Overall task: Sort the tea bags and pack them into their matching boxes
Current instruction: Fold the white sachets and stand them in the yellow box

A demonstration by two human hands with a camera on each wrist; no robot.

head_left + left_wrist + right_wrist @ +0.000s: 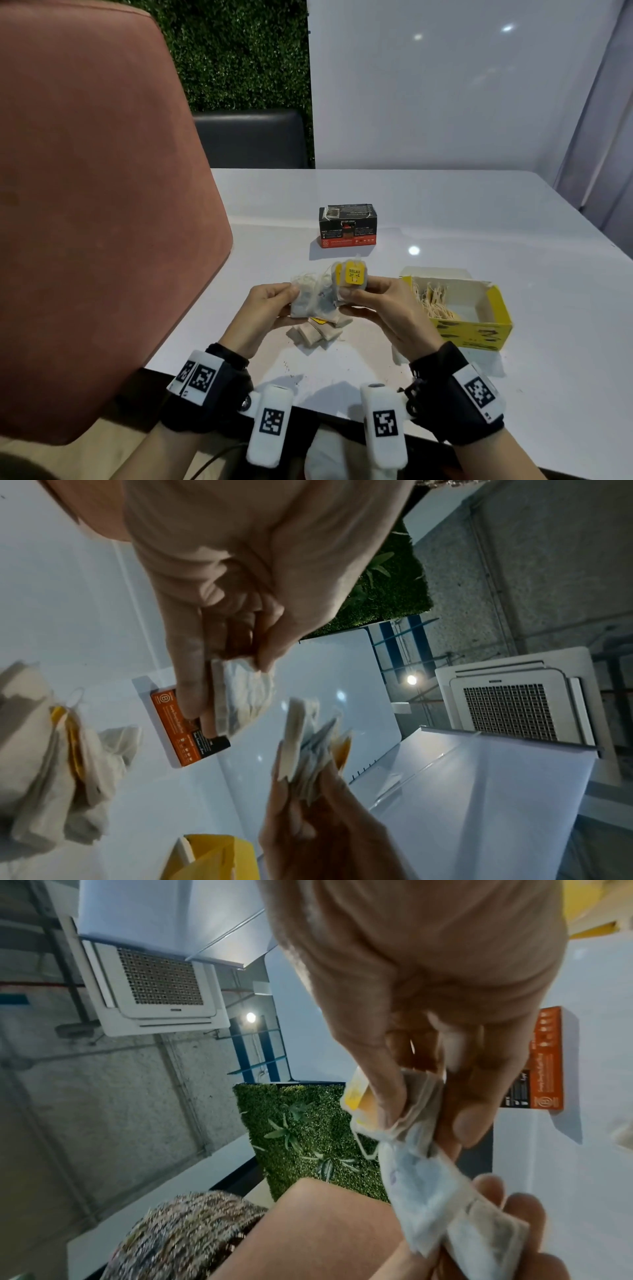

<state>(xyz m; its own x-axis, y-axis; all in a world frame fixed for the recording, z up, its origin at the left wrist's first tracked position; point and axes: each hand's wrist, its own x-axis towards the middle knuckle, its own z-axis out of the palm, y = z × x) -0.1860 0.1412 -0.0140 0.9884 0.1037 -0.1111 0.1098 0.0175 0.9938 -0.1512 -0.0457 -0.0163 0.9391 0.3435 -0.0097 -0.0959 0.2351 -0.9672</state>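
Observation:
Above the table's front middle, my left hand [289,301] pinches a bundle of pale tea bags [313,298] with loose strings. My right hand [349,299] pinches a few tea bags with yellow "RELAX" tags [352,274], held right against the left bundle. More tea bags [318,330] lie in a small pile on the table under my hands. A black and orange box [347,226] stands closed farther back. An open yellow box [479,330] sits at the right with tea bags and strings inside. The left wrist view shows the left bundle [240,693]; the right wrist view shows the yellow tags [358,1096].
The white table [462,212] ends just in front of my wrists. A pink chair back [96,205] fills the left of the head view, beside the table's left edge. A white wall panel [445,85] stands behind the table. Small crumbs lie near the front edge.

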